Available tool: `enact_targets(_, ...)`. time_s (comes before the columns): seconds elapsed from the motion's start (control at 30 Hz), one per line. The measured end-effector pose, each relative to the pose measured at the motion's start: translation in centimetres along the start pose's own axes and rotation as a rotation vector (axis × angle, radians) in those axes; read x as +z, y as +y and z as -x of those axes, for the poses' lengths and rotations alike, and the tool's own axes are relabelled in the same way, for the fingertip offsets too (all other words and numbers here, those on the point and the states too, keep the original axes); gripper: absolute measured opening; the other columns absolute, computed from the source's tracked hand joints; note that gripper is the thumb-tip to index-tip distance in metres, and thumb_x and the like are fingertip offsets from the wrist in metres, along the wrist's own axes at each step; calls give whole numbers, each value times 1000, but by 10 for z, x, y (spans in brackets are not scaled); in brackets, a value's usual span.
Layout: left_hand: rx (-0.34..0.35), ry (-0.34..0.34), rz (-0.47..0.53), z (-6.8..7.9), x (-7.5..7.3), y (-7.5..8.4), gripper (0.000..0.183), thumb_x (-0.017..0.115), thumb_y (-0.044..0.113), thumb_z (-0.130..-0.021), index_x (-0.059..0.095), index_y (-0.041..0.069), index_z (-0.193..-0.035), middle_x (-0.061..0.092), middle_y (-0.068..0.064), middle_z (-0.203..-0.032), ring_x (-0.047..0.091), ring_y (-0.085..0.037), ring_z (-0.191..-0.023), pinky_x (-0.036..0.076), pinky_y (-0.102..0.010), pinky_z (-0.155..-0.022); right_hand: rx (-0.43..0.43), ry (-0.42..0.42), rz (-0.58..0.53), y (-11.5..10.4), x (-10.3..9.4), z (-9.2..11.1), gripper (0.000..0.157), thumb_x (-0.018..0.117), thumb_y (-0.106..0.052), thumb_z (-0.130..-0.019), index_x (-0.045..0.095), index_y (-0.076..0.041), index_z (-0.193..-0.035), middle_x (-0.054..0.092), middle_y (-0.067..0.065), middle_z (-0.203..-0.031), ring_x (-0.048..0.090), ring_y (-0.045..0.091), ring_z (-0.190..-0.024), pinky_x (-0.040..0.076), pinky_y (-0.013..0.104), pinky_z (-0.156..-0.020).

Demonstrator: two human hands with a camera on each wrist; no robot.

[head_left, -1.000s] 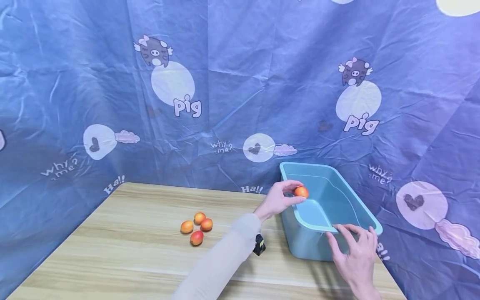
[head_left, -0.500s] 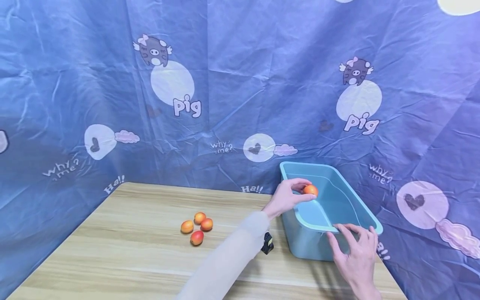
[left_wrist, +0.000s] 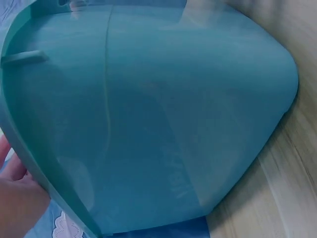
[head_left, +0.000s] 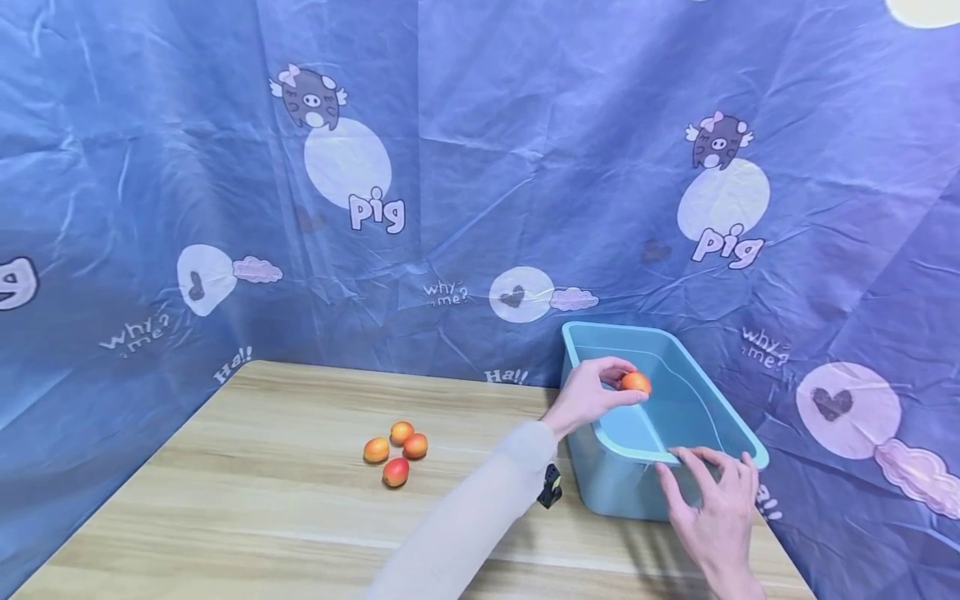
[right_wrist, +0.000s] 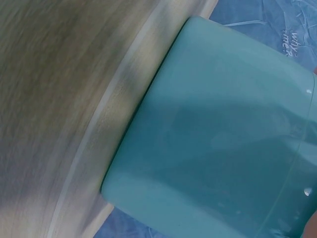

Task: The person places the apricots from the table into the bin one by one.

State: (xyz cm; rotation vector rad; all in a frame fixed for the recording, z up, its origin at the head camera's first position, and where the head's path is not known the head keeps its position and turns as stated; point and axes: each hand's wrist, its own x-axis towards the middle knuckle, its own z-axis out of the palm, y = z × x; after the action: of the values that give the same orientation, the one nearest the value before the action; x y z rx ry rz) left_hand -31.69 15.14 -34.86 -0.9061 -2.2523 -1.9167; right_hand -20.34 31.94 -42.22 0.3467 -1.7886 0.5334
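My left hand pinches a small round orange-red fruit between thumb and fingers. It reaches over the left side of a teal plastic bin and holds the fruit above the bin's inside. In the left wrist view, part of the hand shows at the rim, and the bin's outer wall fills most of the picture. My right hand grips the bin's near rim, fingers over the top and thumb outside. The right wrist view shows the bin's near wall from outside.
Several small orange-red and yellowish oval fruits lie grouped on the wooden table, left of the arm. A blue cloth printed with pigs hangs behind and around the table. A small black device sits below the left wrist.
My left hand has moved to the right with the fruit, farther in over the bin. The right hand has stayed at the near rim, and the loose fruits lie as before.
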Motion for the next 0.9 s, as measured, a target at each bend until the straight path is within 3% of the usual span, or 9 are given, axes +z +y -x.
enact_targets(0.23, -4, -24, -17, 0, -5, -1, 41, 83, 27, -79, 69, 20, -117, 72, 6, -110, 61, 4, -98, 51, -22, -89, -2, -12, 14, 0, 0, 0, 58, 60, -57, -91, 72, 0, -89, 59, 23, -92, 46, 45, -89, 21, 67, -108)
enact_targets(0.47, 29, -24, 24, 5, -16, -2, 35, 81, 24, -81, 71, 18, -114, 74, -2, -110, 65, -3, -97, 51, -20, -85, -3, -12, 12, -2, 2, 0, 58, 60, -57, -91, 72, 0, -89, 59, 23, -92, 45, 44, -89, 21, 67, -109)
enact_targets(0.6, 55, -7, 71, 6, -23, -3, 30, 81, 19, -81, 73, 16, -109, 74, -6, -106, 68, -6, -91, 52, -21, -83, 1, -1, 7, -3, 3, 0, 59, 60, -57, -90, 72, 0, -89, 59, 23, -92, 45, 44, -89, 20, 66, -109)
enact_targets(0.73, 29, 19, 162, 8, -32, -7, 28, 80, 15, -81, 74, 12, -108, 75, -5, -103, 67, 0, -87, 53, -19, -79, 3, 3, 4, -3, 3, 1, 59, 60, -57, -90, 72, 0, -89, 59, 23, -92, 45, 44, -89, 21, 66, -109)
enact_targets(0.9, 2, 61, 228, 16, -48, -12, 29, 79, 12, -82, 73, 9, -109, 75, -7, -104, 68, -4, -89, 54, -22, -80, 1, 3, 2, -2, 4, 2, 58, 60, -57, -90, 72, 0, -89, 59, 23, -92, 46, 44, -89, 21, 67, -109)
